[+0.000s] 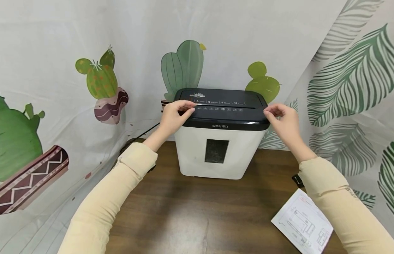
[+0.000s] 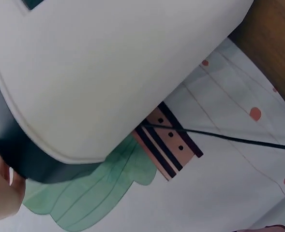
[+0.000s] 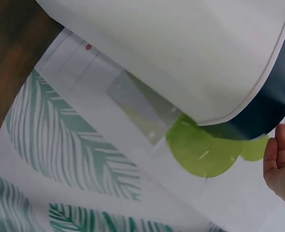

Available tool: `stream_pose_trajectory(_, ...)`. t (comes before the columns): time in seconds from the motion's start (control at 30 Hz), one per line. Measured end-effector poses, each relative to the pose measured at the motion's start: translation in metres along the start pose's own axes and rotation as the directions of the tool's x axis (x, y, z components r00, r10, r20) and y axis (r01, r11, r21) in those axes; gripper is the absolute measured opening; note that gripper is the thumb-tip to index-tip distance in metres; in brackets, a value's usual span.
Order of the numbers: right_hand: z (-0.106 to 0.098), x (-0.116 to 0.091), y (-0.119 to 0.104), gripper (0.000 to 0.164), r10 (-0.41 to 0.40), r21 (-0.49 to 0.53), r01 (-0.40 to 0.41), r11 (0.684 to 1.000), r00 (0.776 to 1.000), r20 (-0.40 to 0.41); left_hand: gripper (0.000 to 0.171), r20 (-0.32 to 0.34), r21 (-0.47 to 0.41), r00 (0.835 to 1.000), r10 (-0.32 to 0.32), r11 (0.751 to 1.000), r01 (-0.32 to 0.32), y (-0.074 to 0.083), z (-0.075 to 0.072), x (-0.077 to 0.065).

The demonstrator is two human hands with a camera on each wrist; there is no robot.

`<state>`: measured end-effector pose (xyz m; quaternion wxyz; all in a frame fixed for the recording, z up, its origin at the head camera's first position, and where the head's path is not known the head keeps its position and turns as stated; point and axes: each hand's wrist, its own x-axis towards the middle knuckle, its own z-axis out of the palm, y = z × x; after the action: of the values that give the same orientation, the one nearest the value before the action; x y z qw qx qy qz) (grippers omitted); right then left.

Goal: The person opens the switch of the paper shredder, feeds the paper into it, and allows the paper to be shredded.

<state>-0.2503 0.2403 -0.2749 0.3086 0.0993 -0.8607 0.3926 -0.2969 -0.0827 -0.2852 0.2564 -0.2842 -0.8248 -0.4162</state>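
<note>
A paper shredder (image 1: 216,151) with a white body and a black top stands on the table against the cloth wall. A long slot (image 1: 228,106) runs across its top. My left hand (image 1: 176,116) is over the top's left edge, thumb and fingertips near the slot's left end, with a gap between them. At the right edge my right hand (image 1: 284,118) has its fingers loosely bent beside the black rim, and nothing shows in it. In the right wrist view, the right fingers (image 3: 281,145) lie just beside the rim. Only part of the left hand (image 2: 4,186) appears in the left wrist view.
Printed paper (image 1: 303,222) lies on the brown wooden table (image 1: 184,215) at the front right, by my right forearm. A black cord (image 2: 229,138) leads from behind the shredder to the left. Patterned cloth (image 1: 136,42) hangs behind and on both sides.
</note>
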Motion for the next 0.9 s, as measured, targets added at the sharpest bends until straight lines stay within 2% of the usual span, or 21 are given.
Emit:
stream_pose_trajectory(0.2, -0.015, -0.011, 0.019, 0.014, 0.041, 0.053, -0.037, 0.998, 0.996, -0.081, 0.018, -0.092, -0.052, 0.993, 0.078, 0.995, -0.083, 0.003, 0.006, -0.013)
stream_pose_trajectory(0.37, -0.023, -0.022, 0.031, 0.013, 0.092, 0.056, -0.086, 0.995, 0.990, -0.108, 0.017, -0.137, -0.125, 0.987, 0.082, 0.987, -0.099, 0.010, 0.006, -0.023)
stream_pose_trajectory(0.53, -0.032, -0.037, 0.045, 0.014, 0.122, 0.037, -0.119, 0.992, 0.987, -0.103, 0.017, -0.120, -0.178, 0.991, 0.063, 0.980, -0.084, 0.014, 0.012, -0.037)
stream_pose_trajectory(0.67, -0.037, -0.049, 0.060, 0.014, 0.171, 0.052, -0.167, 0.985, 0.980, -0.097, 0.016, -0.081, -0.206, 0.994, 0.069, 0.975, -0.085, 0.015, 0.020, -0.051)
stream_pose_trajectory(0.73, -0.039, -0.055, 0.070, 0.011, 0.228, 0.077, -0.221, 0.972, 0.968, -0.100, 0.016, -0.058, -0.211, 0.996, 0.072, 0.974, -0.083, 0.016, 0.024, -0.058)
stream_pose_trajectory(0.8, -0.040, -0.062, 0.080, 0.008, 0.302, 0.133, -0.287, 0.948, 0.947, -0.108, 0.017, -0.043, -0.216, 0.997, 0.071, 0.973, -0.078, 0.015, 0.029, -0.066)
stream_pose_trajectory(0.9, -0.042, -0.073, 0.095, 0.017, 0.409, 0.220, -0.377, 0.900, 0.904, -0.125, 0.016, -0.024, -0.230, 0.999, 0.044, 0.972, -0.048, 0.014, 0.037, -0.077)
